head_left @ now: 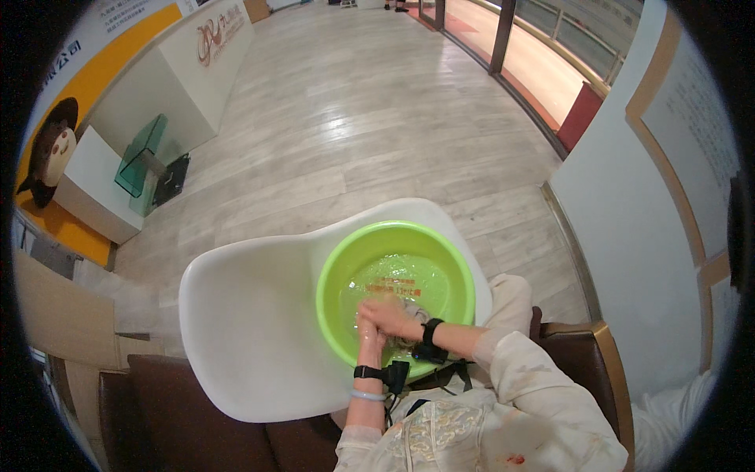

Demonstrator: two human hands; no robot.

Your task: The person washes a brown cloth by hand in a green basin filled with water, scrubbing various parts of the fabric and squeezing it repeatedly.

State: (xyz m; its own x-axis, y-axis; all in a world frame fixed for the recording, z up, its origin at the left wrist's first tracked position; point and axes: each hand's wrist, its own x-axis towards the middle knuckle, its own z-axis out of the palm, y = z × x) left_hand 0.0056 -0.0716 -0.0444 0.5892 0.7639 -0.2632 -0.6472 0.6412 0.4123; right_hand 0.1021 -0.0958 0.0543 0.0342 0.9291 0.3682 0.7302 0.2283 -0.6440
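Observation:
Both my hands are pressed together low over a bright green basin (330, 267) with clear water in it. My right hand (395, 317) is closed and lies across my left hand (370, 324), whose fingers are mostly covered and a little blurred. A wet greyish cloth (414, 309) is bunched between and under them, partly hidden by the right hand and wrist. Red printing shows on the basin's bottom through the water. The basin sits on the right part of a white moulded chair (252, 315).
Each wrist wears a black strap with a small device (395, 376). Brown seating (173, 409) lies below the white chair, with a brown armrest (602, 370) on my right. A white wall panel (629, 197) rises at right. A white counter (200, 71) stands far left, beyond a greenish glass-like piece (141, 157).

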